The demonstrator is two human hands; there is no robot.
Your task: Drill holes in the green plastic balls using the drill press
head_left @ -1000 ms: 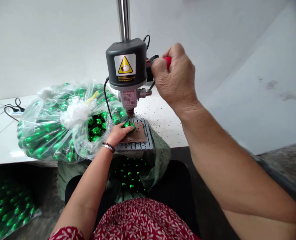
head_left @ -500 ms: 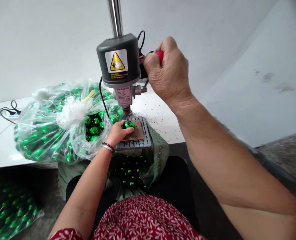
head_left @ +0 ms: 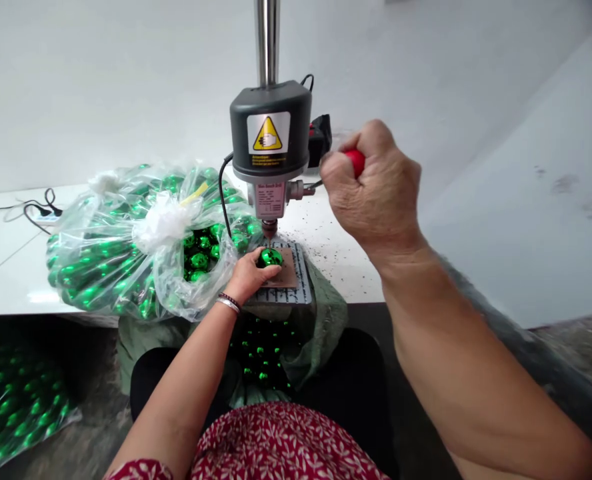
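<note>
A small bench drill with a yellow warning label stands in the middle of the view. My right hand is wrapped round the red knob of its feed lever, right of the drill head. Below, my left hand grips a shiny green ball between thumb and fingers. The ball rests on a brown board on the drill's grey base. Right above the ball is the drill chuck; whether the bit touches the ball I cannot tell.
Left of the drill lies a clear plastic bag full of green balls, its side open. A green sack hangs under the base with more balls inside. Another bag of balls is on the floor. Dark shavings litter the white table.
My right hand has come down and a little outward with the lever's red knob. My left hand still holds the ball under the chuck. The whole view has shifted slightly.
</note>
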